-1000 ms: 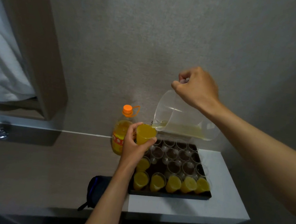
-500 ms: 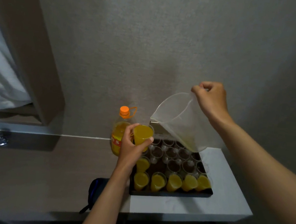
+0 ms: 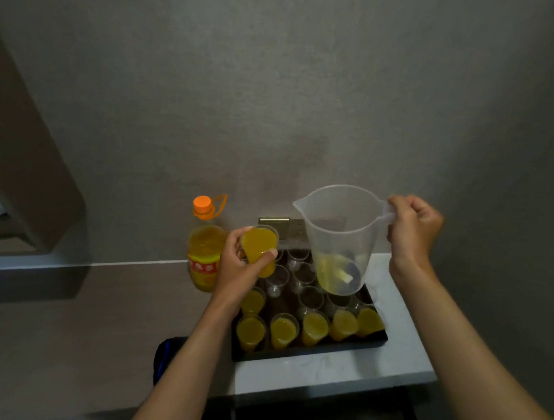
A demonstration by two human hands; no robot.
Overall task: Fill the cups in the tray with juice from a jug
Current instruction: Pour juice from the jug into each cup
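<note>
A black tray [image 3: 309, 350] on a white table holds several small clear cups. Those in its front row and at its left [image 3: 314, 328] are full of orange juice; the ones behind [image 3: 308, 295] are empty. My left hand [image 3: 239, 267] grips a full cup of juice [image 3: 259, 243] above the tray's back left corner. My right hand [image 3: 412, 229] holds the handle of a clear plastic jug [image 3: 340, 239], upright above the tray's back right, with only a little juice at its bottom.
An orange-capped juice bottle [image 3: 204, 250] stands left of the tray by the wall. A dark blue bag [image 3: 166, 358] lies at the table's left edge. The white table [image 3: 400, 357] ends just right of the tray. A wall socket [image 3: 281, 225] sits behind.
The jug has swung from tilted over the held cup back to upright and moved right and down. My left hand still holds the full cup, slightly lower.
</note>
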